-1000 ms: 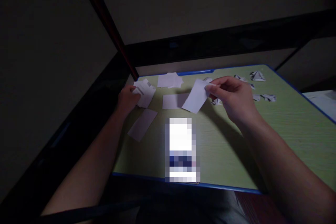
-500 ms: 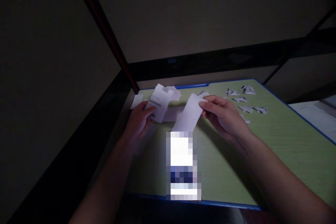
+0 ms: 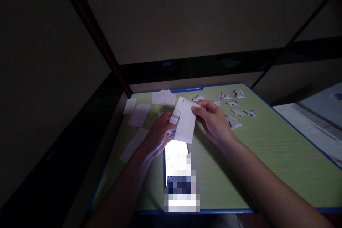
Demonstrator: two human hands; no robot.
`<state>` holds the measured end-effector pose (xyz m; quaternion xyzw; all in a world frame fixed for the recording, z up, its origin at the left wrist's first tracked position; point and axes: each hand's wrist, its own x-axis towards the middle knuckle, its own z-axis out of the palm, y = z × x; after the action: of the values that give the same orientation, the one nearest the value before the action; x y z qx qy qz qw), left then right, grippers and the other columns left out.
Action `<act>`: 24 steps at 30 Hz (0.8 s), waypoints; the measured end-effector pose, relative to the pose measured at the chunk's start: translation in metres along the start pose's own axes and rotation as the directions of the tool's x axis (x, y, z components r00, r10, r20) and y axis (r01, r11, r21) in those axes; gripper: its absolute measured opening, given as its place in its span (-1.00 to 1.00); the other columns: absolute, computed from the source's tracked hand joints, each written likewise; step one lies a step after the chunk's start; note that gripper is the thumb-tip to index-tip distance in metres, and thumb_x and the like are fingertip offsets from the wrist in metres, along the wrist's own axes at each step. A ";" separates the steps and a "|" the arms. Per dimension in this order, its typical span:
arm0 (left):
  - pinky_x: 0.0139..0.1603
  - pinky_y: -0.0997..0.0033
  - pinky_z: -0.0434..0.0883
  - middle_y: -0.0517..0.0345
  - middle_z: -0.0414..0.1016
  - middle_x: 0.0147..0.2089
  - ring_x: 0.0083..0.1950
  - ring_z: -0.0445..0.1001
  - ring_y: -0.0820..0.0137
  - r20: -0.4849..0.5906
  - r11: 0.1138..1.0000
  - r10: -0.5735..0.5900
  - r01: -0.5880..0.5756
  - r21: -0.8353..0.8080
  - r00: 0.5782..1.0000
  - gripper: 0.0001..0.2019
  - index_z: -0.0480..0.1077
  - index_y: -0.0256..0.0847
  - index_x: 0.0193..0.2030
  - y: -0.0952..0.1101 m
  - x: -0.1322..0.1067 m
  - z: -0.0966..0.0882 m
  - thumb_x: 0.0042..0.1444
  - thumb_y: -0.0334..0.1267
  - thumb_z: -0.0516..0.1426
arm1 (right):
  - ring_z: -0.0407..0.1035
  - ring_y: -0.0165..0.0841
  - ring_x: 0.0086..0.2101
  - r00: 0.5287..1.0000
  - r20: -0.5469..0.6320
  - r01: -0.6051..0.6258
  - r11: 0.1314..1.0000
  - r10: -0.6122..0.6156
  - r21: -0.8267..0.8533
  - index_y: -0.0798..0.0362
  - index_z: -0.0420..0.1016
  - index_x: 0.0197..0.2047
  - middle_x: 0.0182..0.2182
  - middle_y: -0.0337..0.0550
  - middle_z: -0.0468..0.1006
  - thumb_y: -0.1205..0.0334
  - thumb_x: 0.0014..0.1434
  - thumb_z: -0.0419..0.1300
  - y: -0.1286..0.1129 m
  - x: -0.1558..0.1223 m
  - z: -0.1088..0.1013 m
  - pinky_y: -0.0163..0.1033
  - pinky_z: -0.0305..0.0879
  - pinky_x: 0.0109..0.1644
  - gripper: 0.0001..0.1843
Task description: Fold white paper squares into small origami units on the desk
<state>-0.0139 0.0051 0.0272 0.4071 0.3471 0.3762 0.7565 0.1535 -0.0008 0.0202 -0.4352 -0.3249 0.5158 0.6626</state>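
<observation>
My left hand (image 3: 161,130) is closed on a slip of paper with grey printed bands (image 3: 175,115). Between thumb and fingers, my right hand (image 3: 212,117) pinches a blank white paper slip (image 3: 186,123). The blank slip overlaps the front of the printed one, and both are held above the table. Just below them a lit phone (image 3: 176,153) lies on the table with timer digits showing; its lower part is blurred out.
Several loose white paper pieces (image 3: 139,115) lie on the left and far side of the green table (image 3: 267,156). Several folded paper shapes (image 3: 239,93) are scattered at the far right. A dark-banded wall (image 3: 197,71) stands behind, and white papers (image 3: 301,117) lie beyond the right edge.
My hands have come together, so the two slips now overlap. The camera view has shifted, and more of the loose papers on the left and the phone's timer digits show.
</observation>
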 end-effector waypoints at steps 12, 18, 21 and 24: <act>-0.06 0.21 0.37 -0.08 0.57 -0.21 -0.17 0.56 0.16 0.430 0.926 -0.195 0.310 -0.216 0.882 -0.66 0.44 -0.35 -0.11 -0.012 -0.018 0.002 -0.01 -0.19 0.14 | 0.27 -0.51 -0.54 0.963 0.270 0.060 0.972 0.004 -0.229 0.05 0.49 -0.27 -0.52 -0.33 0.44 0.26 -0.08 0.38 -0.028 -0.026 0.030 -0.40 0.18 -0.55 -0.74; -0.26 0.22 0.41 -0.06 0.58 -0.22 -0.29 0.57 0.15 0.583 0.871 -0.142 0.381 -0.311 0.800 -0.62 0.43 -0.30 -0.03 -0.017 -0.041 0.008 0.04 -0.17 0.11 | 0.35 -0.50 -0.53 0.830 0.517 -0.229 0.973 0.209 -0.025 -0.07 0.49 -0.05 -0.19 -0.19 0.59 0.12 0.00 0.32 -0.020 -0.029 0.033 -0.41 0.21 -0.60 -0.60; -0.20 0.23 0.42 -0.08 0.58 -0.24 -0.27 0.58 0.17 0.561 0.850 -0.119 0.376 -0.369 0.819 -0.60 0.45 -0.36 -0.04 -0.021 -0.047 0.011 0.02 -0.16 0.14 | 0.49 -0.34 -0.26 0.791 0.588 -0.236 0.971 0.168 0.040 -0.05 0.57 -0.15 -0.17 -0.15 0.60 0.07 0.07 0.26 -0.012 -0.035 0.039 -0.28 0.43 -0.24 -0.72; -0.14 0.25 0.42 -0.07 0.58 -0.25 -0.24 0.57 0.21 0.479 0.847 -0.100 0.328 -0.419 0.872 -0.61 0.47 -0.41 -0.07 -0.026 -0.052 0.010 0.00 -0.19 0.16 | 0.48 -0.36 -0.31 0.752 0.632 -0.206 0.977 0.188 -0.046 -0.01 0.60 -0.26 -0.31 -0.13 0.60 0.03 0.10 0.22 -0.007 -0.040 0.044 -0.29 0.41 -0.25 -0.75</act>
<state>-0.0229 -0.0526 0.0195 0.2346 0.1053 0.2602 0.9307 0.1076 -0.0299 0.0457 -0.2593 -0.4738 0.7032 0.4624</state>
